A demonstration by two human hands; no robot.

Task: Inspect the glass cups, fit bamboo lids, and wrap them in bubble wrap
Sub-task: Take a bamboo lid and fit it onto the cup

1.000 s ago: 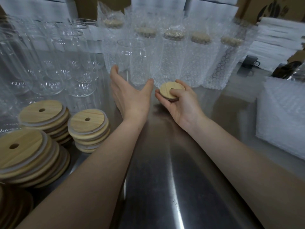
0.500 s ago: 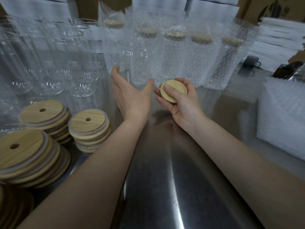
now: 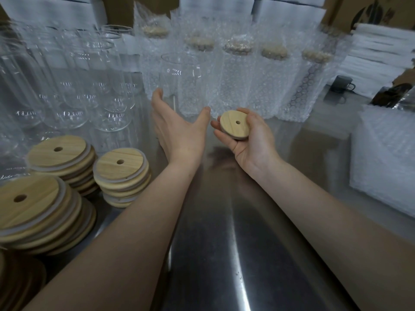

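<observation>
Steel bench [image 3: 224,254] unchanged; right hand [image 3: 253,142] now cradles the bamboo lid [image 3: 231,129] hole-up in its grip; left hand [image 3: 179,129] stays spread wide.

Packing workshop, steel table [image 3: 224,254], stacked bamboo lids [image 3: 121,176], bubble-wrapped cups [image 3: 235,86], cardboard boxes [image 3: 368,10]

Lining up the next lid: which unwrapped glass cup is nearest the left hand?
The lone bare cup just beyond the left hand, standing against the bubble-wrapped row; other bare cups cluster farther left.
</observation>
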